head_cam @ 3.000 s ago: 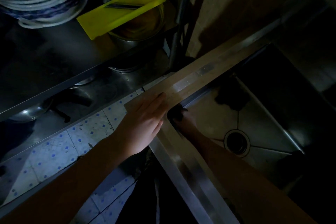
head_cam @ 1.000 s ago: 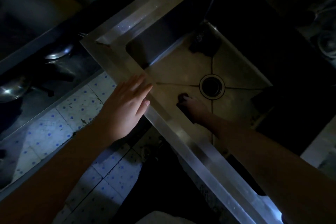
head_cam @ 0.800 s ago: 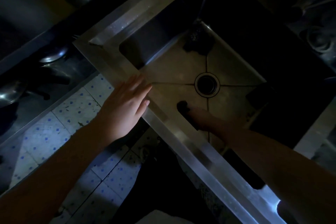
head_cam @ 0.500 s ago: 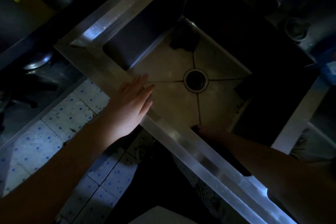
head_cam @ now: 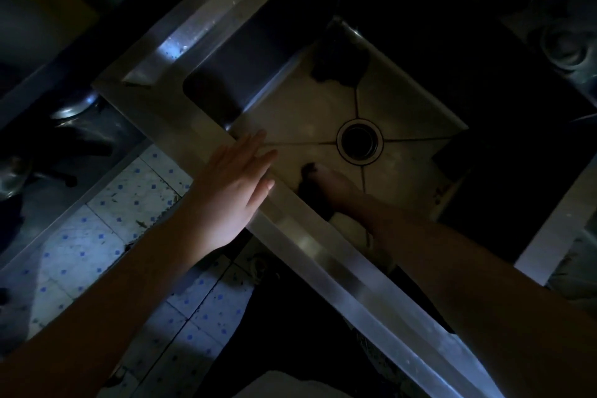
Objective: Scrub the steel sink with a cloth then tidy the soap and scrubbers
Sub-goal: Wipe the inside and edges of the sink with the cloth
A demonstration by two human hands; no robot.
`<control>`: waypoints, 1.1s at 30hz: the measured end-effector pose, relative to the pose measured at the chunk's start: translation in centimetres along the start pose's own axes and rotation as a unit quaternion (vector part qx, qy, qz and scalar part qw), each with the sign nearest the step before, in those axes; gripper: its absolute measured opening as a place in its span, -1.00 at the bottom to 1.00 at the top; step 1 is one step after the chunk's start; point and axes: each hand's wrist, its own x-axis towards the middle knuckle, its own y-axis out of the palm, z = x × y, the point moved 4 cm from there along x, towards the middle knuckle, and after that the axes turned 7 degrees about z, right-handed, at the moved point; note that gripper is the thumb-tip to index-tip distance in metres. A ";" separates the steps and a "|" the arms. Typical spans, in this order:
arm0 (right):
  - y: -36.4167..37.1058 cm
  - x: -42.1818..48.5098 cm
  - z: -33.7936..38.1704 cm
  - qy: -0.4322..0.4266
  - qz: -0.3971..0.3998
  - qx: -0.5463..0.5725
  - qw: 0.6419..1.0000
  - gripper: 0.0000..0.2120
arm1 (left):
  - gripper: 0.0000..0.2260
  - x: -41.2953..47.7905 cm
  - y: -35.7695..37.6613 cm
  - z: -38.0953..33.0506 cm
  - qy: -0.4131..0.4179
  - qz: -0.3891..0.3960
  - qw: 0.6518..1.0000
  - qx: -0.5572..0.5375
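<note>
We are pressing the dark cloth (head_cam: 306, 182) onto the floor of the steel sink (head_cam: 310, 113), just near-left of the drain (head_cam: 359, 141), under our right hand (head_cam: 334, 187). Whether its fingers are curling round it or lying flat we cannot tell. Half a second ago that hand was tucked against the near wall, so we are judging the scrubbing as ongoing, with tidying yet to start. Our left hand (head_cam: 231, 194) is resting flat, fingers straight, on the near rim.
</note>
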 end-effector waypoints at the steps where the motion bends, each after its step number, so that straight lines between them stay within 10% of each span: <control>1: -0.8 1.3 0.8 0.013 -0.014 0.030 0.999 -0.77 | -0.60 0.0 -0.1 0.1 -0.004 -0.001 1.000 -0.003; 7: -1.8 3.2 3.5 -0.039 -0.010 -0.040 0.998 -0.69 | -0.65 0.5 -0.4 0.7 -0.004 -0.001 1.000 0.002; 17: 5.0 -9.1 -4.7 -0.084 0.235 -0.243 0.937 -0.62 | -0.61 1.0 -1.1 -0.2 0.015 -0.008 1.000 -0.015; 26: -1.6 -1.1 -3.9 0.075 -0.022 0.057 0.995 -0.58 | -0.53 1.5 -0.4 0.3 0.014 0.048 0.998 0.046; 33: 0.0 -3.5 -4.7 0.106 0.031 0.011 0.994 -0.67 | -0.63 1.9 -0.7 -0.6 0.034 0.034 0.998 0.030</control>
